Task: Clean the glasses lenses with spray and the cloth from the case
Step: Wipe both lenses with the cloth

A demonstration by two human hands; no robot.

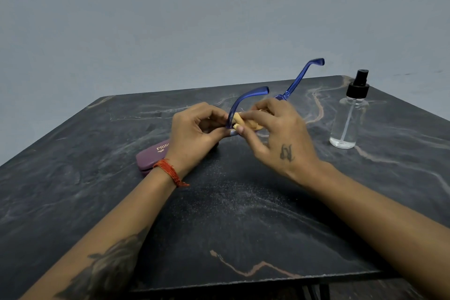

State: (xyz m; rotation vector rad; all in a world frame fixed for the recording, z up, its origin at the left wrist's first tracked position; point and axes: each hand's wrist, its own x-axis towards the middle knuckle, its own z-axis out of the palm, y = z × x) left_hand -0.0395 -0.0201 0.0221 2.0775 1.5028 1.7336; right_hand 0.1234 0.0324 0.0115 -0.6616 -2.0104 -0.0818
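- Right hand (pixel 272 134), centre of the frame: thumb and forefinger pinch a small folded cloth (pixel 237 119), pale yellow-tan and soft-looking, against the front of the glasses (pixel 246 101). The remaining fingers are loosely curled below. A dark tattoo marks the back of the hand.
- Left hand (pixel 194 129), just left of centre: fingers curled, thumb and fingertips pinching the glasses frame at the corner nearest that hand, beside the hinge of the nearer temple arm.
- Glasses: translucent blue plastic, glossy, held above the table between both hands. Both temple arms are unfolded and point up and away toward the upper right; each ends in a flattened, bent tip. The lenses are mostly hidden by the fingers and the cloth; their condition cannot be determined.
- Left wrist: a band of orange-red thread (pixel 170 172) with a loose frayed end.
- Case (pixel 152 157): closed, oblong with rounded ends, matte purple, gold lettering on the lid. It lies flat on the table, partly covered by the left hand and wrist.
- Spray bottle (pixel 348 117), right of the frame: upright, clear cylindrical plastic, black pump head, thin dip tube visible inside, a little clear liquid at the bottom. It stands well apart from both hands.
- Table (pixel 231 226): dark stone-like slab, smooth, with grey and tan veins.
- Wall (pixel 170 19), upper frame: plain, grey-blue.
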